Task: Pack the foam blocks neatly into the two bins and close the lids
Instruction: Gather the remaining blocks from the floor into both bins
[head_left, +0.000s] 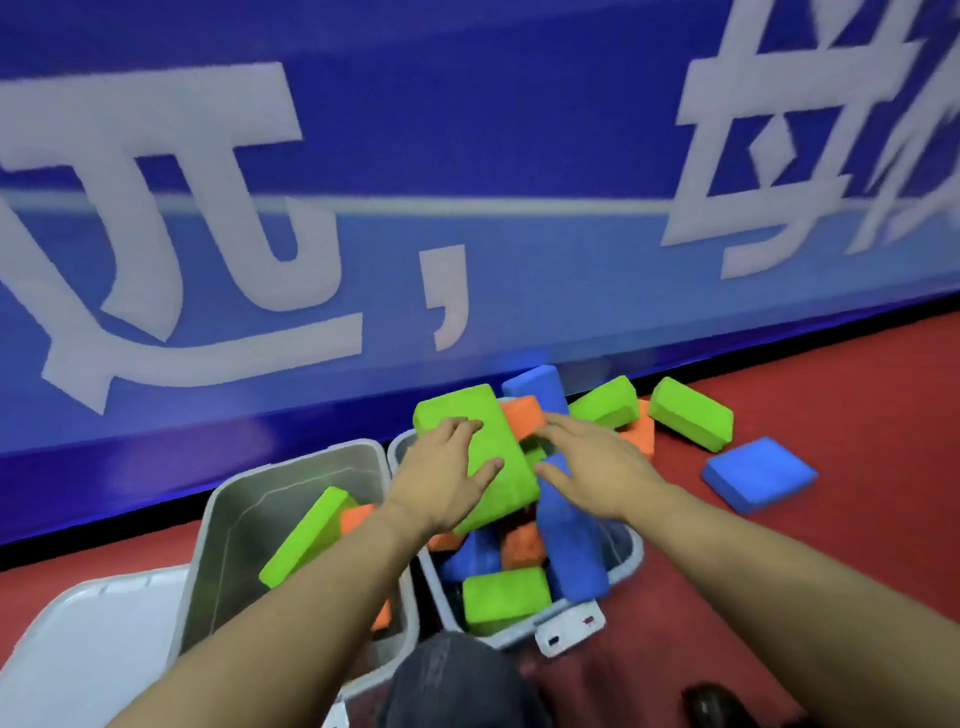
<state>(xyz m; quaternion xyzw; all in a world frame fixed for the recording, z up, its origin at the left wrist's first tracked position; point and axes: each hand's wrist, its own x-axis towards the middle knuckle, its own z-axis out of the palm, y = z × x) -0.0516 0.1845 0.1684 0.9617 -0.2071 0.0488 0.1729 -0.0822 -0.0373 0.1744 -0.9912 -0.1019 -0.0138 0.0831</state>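
Two grey bins stand side by side on the red floor. The left bin (228, 519) holds a green block (306, 535) and orange blocks. The right bin (631, 551) is piled with green, blue and orange blocks lying at odd angles. My left hand (441, 478) lies flat, fingers spread, on a large green block (498, 452) tilted on top of that pile. My right hand (597, 467) reaches over the long blue block (571, 551), fingers apart, near an orange block (522, 415). It holds nothing that I can see.
More blocks lie on the floor behind and right of the right bin: two green (691, 413), one flat blue (758, 475), one orange. A grey lid (88, 644) lies at lower left. A blue banner wall (363, 208) runs close behind the bins.
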